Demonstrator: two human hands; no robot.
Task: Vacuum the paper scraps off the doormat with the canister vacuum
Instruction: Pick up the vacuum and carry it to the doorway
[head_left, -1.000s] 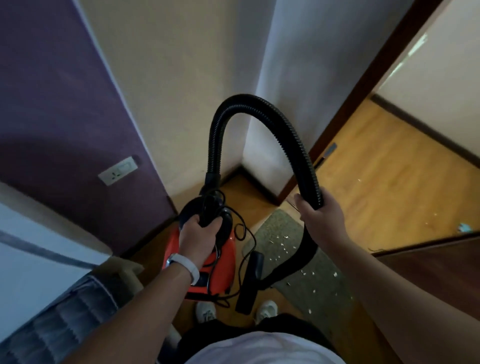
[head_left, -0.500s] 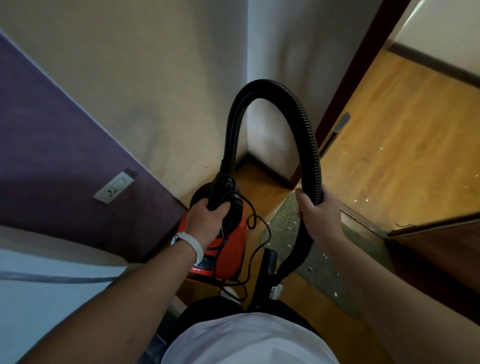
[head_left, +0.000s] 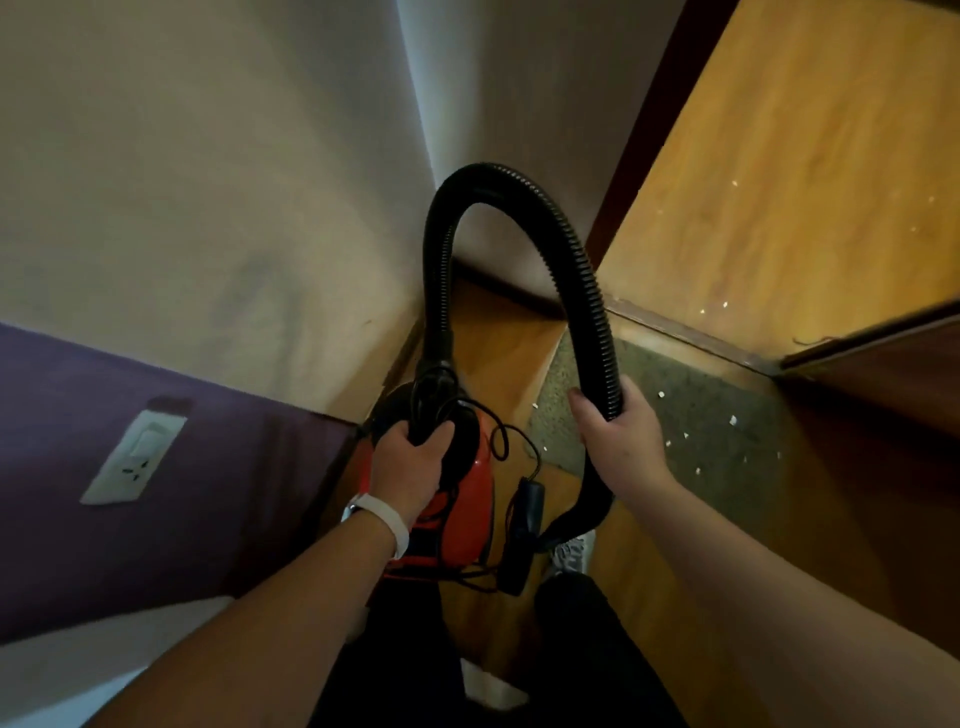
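Where the right hand (head_left: 618, 436) grips the hose (head_left: 582, 270), doormat (head_left: 727, 405) lies below.

Wooden floor (head_left: 779, 208) carries a grey doormat (head_left: 717, 384) strewn with paper scraps (head_left: 733, 420).

The red canister vacuum (head_left: 470, 499) is left of the grey doormat (head_left: 717, 395), its black hose (head_left: 589, 280) arched. White paper scraps (head_left: 733, 420) dot the doormat.

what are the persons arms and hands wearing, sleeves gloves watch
No sleeves or gloves show: the left arm and right arm are bare to the frame edge. At the left hand the wrist carries a white band, like a watch or tracker strap. The right hand and its wrist wear nothing visible.
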